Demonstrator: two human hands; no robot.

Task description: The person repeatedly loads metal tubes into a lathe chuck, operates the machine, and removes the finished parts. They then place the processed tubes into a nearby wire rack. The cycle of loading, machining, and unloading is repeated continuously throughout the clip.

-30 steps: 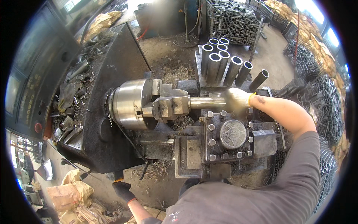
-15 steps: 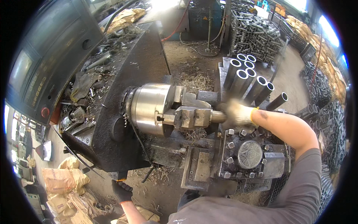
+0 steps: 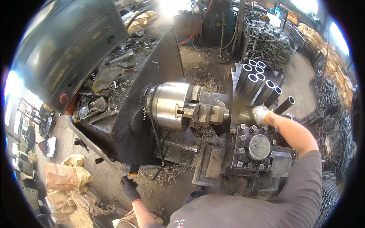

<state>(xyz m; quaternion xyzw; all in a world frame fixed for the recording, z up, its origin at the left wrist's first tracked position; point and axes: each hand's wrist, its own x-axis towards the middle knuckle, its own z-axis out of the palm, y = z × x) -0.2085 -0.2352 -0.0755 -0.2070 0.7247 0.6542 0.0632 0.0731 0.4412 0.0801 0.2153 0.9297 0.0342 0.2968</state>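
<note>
My left hand (image 3: 130, 189), in a dark glove, is low on the left, just below a dark lever end with an orange band (image 3: 132, 174). Its fingers look slightly apart, and I see nothing in them. My right hand (image 3: 261, 115), in a whitish glove, is closed around what looks like a metal tube (image 3: 243, 113), blurred by motion. To the left of that tube, a shiny lathe chuck (image 3: 170, 105) has its stepped jaws (image 3: 207, 114) around a metal piece (image 3: 226, 114), of which only a short end sticks out. The toolpost (image 3: 259, 147) with square-headed bolts sits below my right hand.
Several steel tubes (image 3: 269, 91) stand upright behind my right hand. Metal chips and scraps (image 3: 114, 76) cover the machine top at the left. A wire crate (image 3: 266, 41) of parts stands at the back. Brown sacks (image 3: 62, 176) lie on the floor at lower left.
My right hand has moved right, away from the chuck jaws. My left hand has shifted slightly up beside the lever end. The whole view has moved a little.
</note>
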